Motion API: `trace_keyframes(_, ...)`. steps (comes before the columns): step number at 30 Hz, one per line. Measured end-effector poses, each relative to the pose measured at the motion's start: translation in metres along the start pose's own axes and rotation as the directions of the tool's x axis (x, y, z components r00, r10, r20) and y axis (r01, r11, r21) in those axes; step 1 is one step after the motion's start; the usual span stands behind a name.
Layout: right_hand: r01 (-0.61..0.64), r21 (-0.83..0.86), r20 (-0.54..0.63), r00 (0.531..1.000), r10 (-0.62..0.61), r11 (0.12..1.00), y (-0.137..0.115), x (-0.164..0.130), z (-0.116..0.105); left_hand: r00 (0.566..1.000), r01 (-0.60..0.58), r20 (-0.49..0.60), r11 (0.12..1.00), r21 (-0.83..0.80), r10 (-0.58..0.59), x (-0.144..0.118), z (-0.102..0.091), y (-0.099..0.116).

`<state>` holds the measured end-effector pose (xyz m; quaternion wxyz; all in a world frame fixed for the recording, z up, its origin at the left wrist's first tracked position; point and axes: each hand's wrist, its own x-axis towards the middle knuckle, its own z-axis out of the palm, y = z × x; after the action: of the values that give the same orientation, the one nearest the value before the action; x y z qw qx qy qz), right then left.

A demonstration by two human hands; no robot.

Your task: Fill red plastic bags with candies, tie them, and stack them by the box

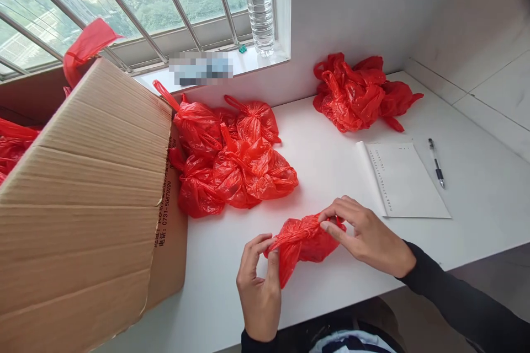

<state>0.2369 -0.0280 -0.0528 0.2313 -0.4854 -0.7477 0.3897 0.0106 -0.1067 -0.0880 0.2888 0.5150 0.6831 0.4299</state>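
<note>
A red plastic bag [306, 240] lies on the white table near its front edge, its top twisted together. My left hand [260, 281] pinches the bag's left end between thumb and fingers. At the opposite end, my right hand [358, 229] grips the bag's upper right part with thumb and fingertips. What the bag contains is hidden by the crumpled plastic. Just beyond my hands, several knotted red bags [248, 168] sit bunched together beside the box.
An open cardboard box [95, 176] holding red bags stands at the left. A crumpled heap of red bags [351, 94] rests against the wall. A notepad [408, 182] and a pen [436, 162] lie at right. On the windowsill stands a water bottle [260, 11].
</note>
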Motion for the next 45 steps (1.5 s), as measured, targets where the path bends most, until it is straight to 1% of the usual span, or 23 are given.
trace_keyframes(2,-0.071,0.045,0.004,0.997,0.071,0.996,0.001,-0.005,-0.007,1.0,0.02,-0.021,1.0,0.01,-0.019,-0.001,-0.003,-0.001)
trace_keyframes(4,-0.09,0.067,0.025,0.996,0.088,0.994,0.001,-0.009,-0.008,1.0,-0.002,-0.02,1.0,0.01,0.002,-0.003,-0.003,0.001)
trace_keyframes(6,-0.082,0.069,0.043,0.996,0.079,0.994,0.0,-0.01,-0.003,0.996,-0.085,0.03,0.996,0.032,0.084,-0.005,0.0,0.008)
trace_keyframes(9,-0.039,0.035,0.089,0.995,0.035,0.999,-0.004,-0.007,0.007,0.96,-0.247,0.163,0.964,0.102,0.229,-0.004,0.006,0.019)
trace_keyframes(11,-0.002,-0.003,0.131,0.991,0.002,1.0,-0.006,-0.004,0.01,0.947,-0.284,0.194,0.951,0.125,0.258,-0.001,0.009,0.022)
trace_keyframes(14,-0.027,-0.011,0.113,0.993,0.028,1.0,-0.005,-0.003,0.004,0.97,-0.224,0.119,0.967,0.118,0.21,0.003,0.003,0.017)
trace_keyframes(17,-0.145,0.031,0.019,0.989,0.145,0.989,0.0,-0.007,-0.008,0.994,-0.11,-0.016,0.988,0.106,0.113,0.006,-0.009,0.011)
trace_keyframes(19,-0.198,0.061,-0.025,0.979,0.2,0.978,0.003,-0.01,-0.012,0.996,-0.056,-0.065,0.994,0.09,0.062,0.006,-0.014,0.012)
trace_keyframes(20,-0.202,0.078,-0.039,0.978,0.206,0.976,0.003,-0.011,-0.012,0.997,-0.045,-0.064,0.995,0.084,0.051,0.006,-0.015,0.014)
trace_keyframes(22,-0.188,0.108,-0.043,0.98,0.193,0.976,0.002,-0.012,-0.009,0.998,-0.064,-0.017,0.995,0.077,0.065,0.006,-0.013,0.02)
trace_keyframes(24,-0.169,0.117,-0.009,0.985,0.171,0.979,-0.003,-0.01,-0.004,0.993,-0.111,0.056,0.992,0.063,0.108,0.007,-0.009,0.028)
trace_keyframes(26,-0.143,0.111,0.035,0.989,0.14,0.983,-0.008,-0.009,-0.002,0.986,-0.138,0.096,0.99,0.035,0.134,0.008,-0.006,0.033)
trace_keyframes(27,-0.13,0.107,0.039,0.991,0.127,0.986,-0.009,-0.008,-0.003,0.988,-0.13,0.089,0.991,0.022,0.128,0.009,-0.006,0.033)
trace_keyframes(29,-0.135,0.126,-0.013,0.99,0.138,0.983,-0.009,-0.009,-0.007,0.997,-0.073,0.027,0.997,0.003,0.073,0.01,-0.01,0.029)
trace_keyframes(33,-0.213,0.232,-0.159,0.954,0.253,0.949,0.001,-0.013,-0.015,0.991,0.077,-0.107,0.995,-0.063,-0.083,0.009,-0.021,0.02)
trace_keyframes(35,-0.216,0.256,-0.16,0.952,0.261,0.942,0.003,-0.015,-0.015,0.983,0.115,-0.133,0.988,-0.102,-0.128,0.008,-0.023,0.022)
trace_keyframes(38,-0.185,0.238,-0.151,0.963,0.224,0.954,-0.002,-0.021,-0.012,0.973,0.081,-0.211,0.996,-0.044,-0.088,0.007,-0.022,0.032)
trace_keyframes(39,-0.158,0.218,-0.188,0.961,0.201,0.963,-0.007,-0.023,-0.011,0.968,0.057,-0.247,0.998,0.001,-0.055,0.007,-0.022,0.036)
trace_keyframes(41,-0.064,0.164,-0.332,0.936,0.116,0.984,-0.021,-0.03,-0.009,0.958,0.039,-0.286,0.998,0.052,-0.023,0.005,-0.021,0.042)
trace_keyframes(42,0.01,0.135,-0.398,0.916,0.045,0.991,-0.03,-0.033,-0.009,0.958,0.057,-0.283,0.998,0.029,-0.047,0.004,-0.021,0.044)
trace_keyframes(43,0.101,0.108,-0.429,0.902,-0.045,0.989,-0.038,-0.034,-0.01,0.96,0.088,-0.265,0.996,-0.018,-0.089,0.003,-0.021,0.045)
trace_keyframes(44,0.201,0.085,-0.41,0.9,-0.15,0.976,-0.046,-0.035,-0.01,0.961,0.123,-0.24,0.99,-0.075,-0.138,0.001,-0.021,0.046)
trace_keyframes(45,0.295,0.064,-0.345,0.903,-0.256,0.953,-0.053,-0.033,-0.01,0.96,0.152,-0.217,0.98,-0.126,-0.177,0.0,-0.021,0.047)
